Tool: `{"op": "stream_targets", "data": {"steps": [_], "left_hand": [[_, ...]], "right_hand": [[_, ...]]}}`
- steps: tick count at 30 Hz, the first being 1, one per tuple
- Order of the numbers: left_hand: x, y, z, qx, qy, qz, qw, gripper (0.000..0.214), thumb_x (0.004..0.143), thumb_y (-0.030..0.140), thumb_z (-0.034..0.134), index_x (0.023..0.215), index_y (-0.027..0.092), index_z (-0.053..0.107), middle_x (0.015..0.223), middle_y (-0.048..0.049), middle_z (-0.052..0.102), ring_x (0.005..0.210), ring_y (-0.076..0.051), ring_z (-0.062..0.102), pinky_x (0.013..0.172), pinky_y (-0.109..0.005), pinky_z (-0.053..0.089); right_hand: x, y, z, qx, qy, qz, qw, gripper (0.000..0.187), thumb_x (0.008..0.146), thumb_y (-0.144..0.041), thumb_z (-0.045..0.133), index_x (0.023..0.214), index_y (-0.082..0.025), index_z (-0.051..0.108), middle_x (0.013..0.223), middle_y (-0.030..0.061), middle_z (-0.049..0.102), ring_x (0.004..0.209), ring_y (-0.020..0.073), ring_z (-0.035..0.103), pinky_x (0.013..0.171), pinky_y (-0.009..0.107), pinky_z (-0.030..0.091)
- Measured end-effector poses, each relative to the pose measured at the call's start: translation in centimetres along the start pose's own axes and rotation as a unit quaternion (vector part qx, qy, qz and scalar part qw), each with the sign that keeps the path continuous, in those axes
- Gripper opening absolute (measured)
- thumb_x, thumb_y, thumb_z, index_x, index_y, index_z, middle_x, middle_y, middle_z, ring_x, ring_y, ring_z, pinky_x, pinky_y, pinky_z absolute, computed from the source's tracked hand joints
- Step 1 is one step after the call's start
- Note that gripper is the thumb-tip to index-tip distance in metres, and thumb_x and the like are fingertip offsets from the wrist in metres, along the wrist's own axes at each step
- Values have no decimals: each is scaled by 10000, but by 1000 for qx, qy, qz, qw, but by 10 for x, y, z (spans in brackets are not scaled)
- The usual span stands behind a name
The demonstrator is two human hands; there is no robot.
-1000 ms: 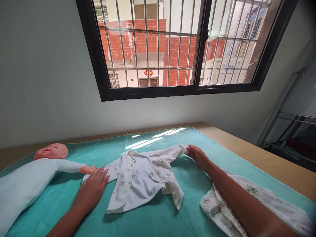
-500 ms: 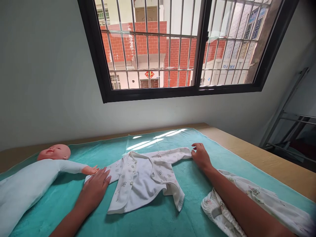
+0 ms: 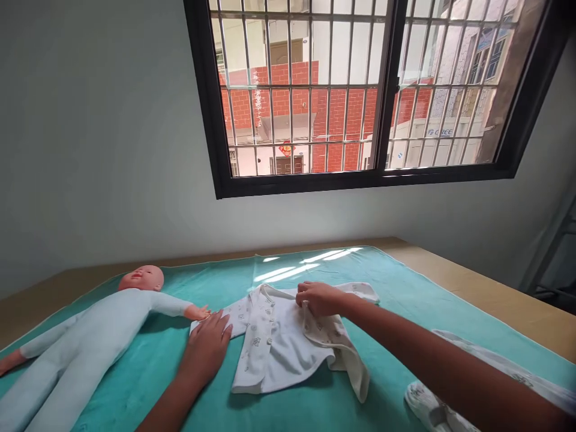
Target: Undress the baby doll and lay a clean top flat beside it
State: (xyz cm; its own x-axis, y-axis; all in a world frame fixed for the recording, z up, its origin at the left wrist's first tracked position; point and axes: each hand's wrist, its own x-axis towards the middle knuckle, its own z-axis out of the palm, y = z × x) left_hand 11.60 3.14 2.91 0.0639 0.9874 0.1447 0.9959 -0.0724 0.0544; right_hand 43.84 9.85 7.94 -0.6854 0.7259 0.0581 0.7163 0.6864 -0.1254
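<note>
A white baby shirt [image 3: 291, 348] with small printed figures and buttons lies spread on a turquoise blanket [image 3: 148, 384], its front parted. My left hand [image 3: 207, 345] rests flat on the end of the shirt's left-side sleeve, fingers stretched out. Touching or very near those fingertips is the hand of a baby doll [image 3: 112, 318] in a white suit, lying on its back. My right hand [image 3: 318, 298] is closed on the shirt's right front edge near the neckline, its fingertips partly hidden. The other sleeve extends behind my right wrist.
Folded white printed cloth [image 3: 425, 403] lies at the lower right, partly under my right forearm. A wooden tabletop [image 3: 486, 294] shows around the blanket. Behind it are a wall and a barred window [image 3: 297, 186] with a black frame.
My right hand has left the right sleeve's cuff and moved left to the shirt's front edge near the neckline. My left hand stays on the other sleeve. The view has shifted left.
</note>
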Motion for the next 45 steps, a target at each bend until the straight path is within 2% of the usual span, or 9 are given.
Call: {"op": "stream_targets", "data": {"steps": [7,12,15,18,26,30,34,38,45], "left_hand": [[-1,-1,-3,-9,-1,2,1000,434,984,268,316,1335,170,551,1478,-92,476,1391,-241,393,1130,-430,312],[0,-1,-3,-14,3,4,1000,435,986,273,304,1330,174,552,1477,-94,477,1384,-246,399,1122,-441,316],[1,-1,-2,-21,-4,-6,1000,438,987,280,301,1340,181,541,1486,-86,467,1388,-240,391,1126,-441,306],[1,-2,0,-28,-6,-7,1000,446,989,282,288,1351,187,530,1495,-78,457,1397,-235,376,1132,-438,296],[4,-4,7,-33,13,3,999,442,970,278,307,1319,188,563,1463,-84,497,1381,-243,406,1124,-454,326],[6,-11,17,-60,57,24,996,455,951,288,303,1282,182,597,1409,-83,555,1334,-247,470,1102,-469,378],[13,-13,23,-116,121,85,982,462,921,358,338,1220,186,644,1312,-81,636,1227,-259,576,1065,-476,446],[32,25,17,-177,139,106,968,420,912,318,346,1172,214,660,1254,-57,673,1172,-218,613,1041,-399,483],[97,143,15,-211,2,146,966,444,924,274,349,1284,193,594,1359,-60,603,1270,-189,538,1110,-349,394]], "right_hand": [[19,3,-24,-28,-150,12,988,235,580,-77,735,703,-277,721,689,-40,625,603,139,488,643,282,363],[28,7,-32,-38,-173,75,981,163,563,-188,790,680,-271,712,551,-48,550,533,142,462,602,287,349],[29,17,-30,-37,-125,106,986,65,688,-215,707,728,-266,700,606,-27,586,558,150,490,610,283,347],[24,28,-21,-35,-55,138,988,110,786,-191,597,812,-255,682,676,7,625,603,171,521,606,279,332],[15,49,40,40,175,249,952,286,924,-174,357,1056,-226,605,1005,63,686,867,206,609,690,276,373],[12,52,55,85,244,244,935,351,932,-144,324,1168,-237,566,1157,54,640,1002,182,596,806,265,396],[7,48,54,100,272,217,932,256,968,-235,355,1041,-228,601,1030,41,644,917,180,594,782,266,392],[6,45,52,109,271,188,938,210,961,-297,439,946,-221,635,948,35,630,868,183,578,740,266,376],[0,54,49,147,231,156,949,244,966,-247,439,1020,-255,677,994,26,638,902,157,594,764,243,382]]}}
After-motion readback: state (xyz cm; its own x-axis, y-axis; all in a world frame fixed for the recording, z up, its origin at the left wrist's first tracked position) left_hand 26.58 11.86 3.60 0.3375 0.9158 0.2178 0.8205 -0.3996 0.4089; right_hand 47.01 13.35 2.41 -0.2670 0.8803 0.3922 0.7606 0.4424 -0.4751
